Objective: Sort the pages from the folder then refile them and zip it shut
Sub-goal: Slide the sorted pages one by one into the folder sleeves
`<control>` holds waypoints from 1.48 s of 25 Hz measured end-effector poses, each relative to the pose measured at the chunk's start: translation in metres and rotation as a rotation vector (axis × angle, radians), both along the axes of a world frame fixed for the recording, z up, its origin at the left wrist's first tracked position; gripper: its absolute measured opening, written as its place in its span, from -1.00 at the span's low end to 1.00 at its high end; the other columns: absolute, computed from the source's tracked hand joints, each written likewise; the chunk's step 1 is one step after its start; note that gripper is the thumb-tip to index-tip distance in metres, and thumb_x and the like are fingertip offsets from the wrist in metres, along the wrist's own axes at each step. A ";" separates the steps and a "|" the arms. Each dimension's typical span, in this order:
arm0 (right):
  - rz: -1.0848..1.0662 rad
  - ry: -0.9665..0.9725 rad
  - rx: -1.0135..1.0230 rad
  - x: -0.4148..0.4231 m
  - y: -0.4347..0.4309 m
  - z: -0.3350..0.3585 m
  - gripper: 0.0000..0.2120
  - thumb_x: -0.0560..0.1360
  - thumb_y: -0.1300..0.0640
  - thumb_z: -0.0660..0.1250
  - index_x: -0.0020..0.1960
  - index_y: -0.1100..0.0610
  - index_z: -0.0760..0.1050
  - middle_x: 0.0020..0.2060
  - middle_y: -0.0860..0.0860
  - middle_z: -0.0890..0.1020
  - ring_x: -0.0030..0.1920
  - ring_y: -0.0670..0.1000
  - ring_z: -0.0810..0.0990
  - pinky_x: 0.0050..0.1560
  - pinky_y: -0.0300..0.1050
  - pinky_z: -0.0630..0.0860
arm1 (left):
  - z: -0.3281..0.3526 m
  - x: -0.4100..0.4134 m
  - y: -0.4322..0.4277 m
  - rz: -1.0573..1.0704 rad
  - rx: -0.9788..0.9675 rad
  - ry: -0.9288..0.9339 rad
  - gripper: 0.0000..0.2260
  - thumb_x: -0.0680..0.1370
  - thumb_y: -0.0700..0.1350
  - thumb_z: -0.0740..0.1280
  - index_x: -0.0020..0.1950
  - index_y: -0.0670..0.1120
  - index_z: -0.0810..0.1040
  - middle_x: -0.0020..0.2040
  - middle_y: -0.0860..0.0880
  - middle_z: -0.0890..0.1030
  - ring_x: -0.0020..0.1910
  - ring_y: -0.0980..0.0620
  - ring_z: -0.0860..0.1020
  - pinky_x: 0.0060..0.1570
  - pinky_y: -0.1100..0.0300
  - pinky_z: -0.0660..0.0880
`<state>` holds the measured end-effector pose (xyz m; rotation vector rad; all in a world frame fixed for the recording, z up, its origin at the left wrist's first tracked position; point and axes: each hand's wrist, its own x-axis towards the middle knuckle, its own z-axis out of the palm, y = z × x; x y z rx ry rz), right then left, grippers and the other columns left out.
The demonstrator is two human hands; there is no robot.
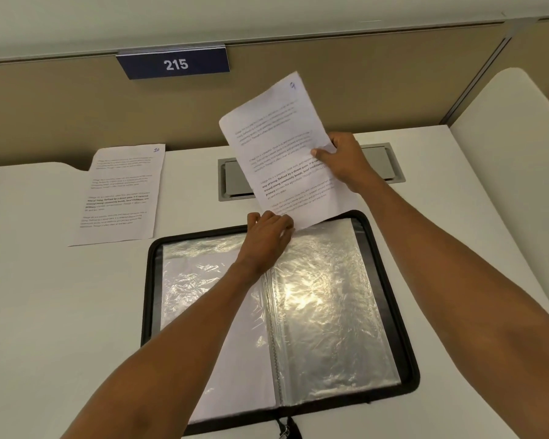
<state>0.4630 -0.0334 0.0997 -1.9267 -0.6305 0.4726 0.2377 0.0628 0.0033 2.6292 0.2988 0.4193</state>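
There was a single view, from a wide-angle camera on the person's head. It looked forward and steeply down over the desk (61,312), close enough that both forearms ran in from the bottom edge to the left hand (268,231) and right hand (343,161). The open folder (387,280) filled the lower middle, with the page (276,147) above it. The partition (61,106) and its sign (173,63) closed off the top.

The open folder (330,327) fills the desk's (61,312) near middle; a loose page (121,194) lies by the far left corner. A raised sheet (282,147) hangs over the far-middle hatch (382,164). Bare desk runs along both side edges; a partition (76,106) walls the far edge.
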 end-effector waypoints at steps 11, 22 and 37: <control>0.016 -0.108 0.108 0.006 -0.005 0.022 -0.82 0.58 0.17 0.39 0.16 0.12 0.67 0.04 0.02 0.74 0.03 0.03 0.72 0.12 0.16 0.66 | -0.015 -0.012 -0.001 -0.079 0.111 -0.102 -0.94 0.60 -0.02 0.46 0.00 0.01 0.70 -0.01 0.07 0.65 0.06 -0.01 0.50 0.08 0.02 0.23; 0.123 -0.160 -0.029 -0.019 0.001 0.006 -0.87 0.60 0.14 0.41 0.09 0.16 0.68 -0.05 0.04 0.72 -0.05 0.02 0.70 0.01 0.03 0.66 | -0.011 -0.015 -0.001 -0.044 0.116 -0.112 -0.89 0.63 0.01 0.40 0.03 0.01 0.68 0.00 0.07 0.67 0.07 -0.02 0.51 0.07 0.05 0.23; 0.105 0.277 -0.283 -0.028 -0.011 -0.035 -0.68 0.67 0.20 0.29 0.42 0.11 0.51 0.28 0.07 0.63 0.10 0.07 0.65 -0.11 -0.12 0.61 | -0.005 0.027 -0.029 -0.029 -0.083 0.141 -0.80 0.64 0.12 0.33 0.12 0.05 0.66 0.01 0.09 0.67 0.08 0.02 0.50 0.10 0.04 0.13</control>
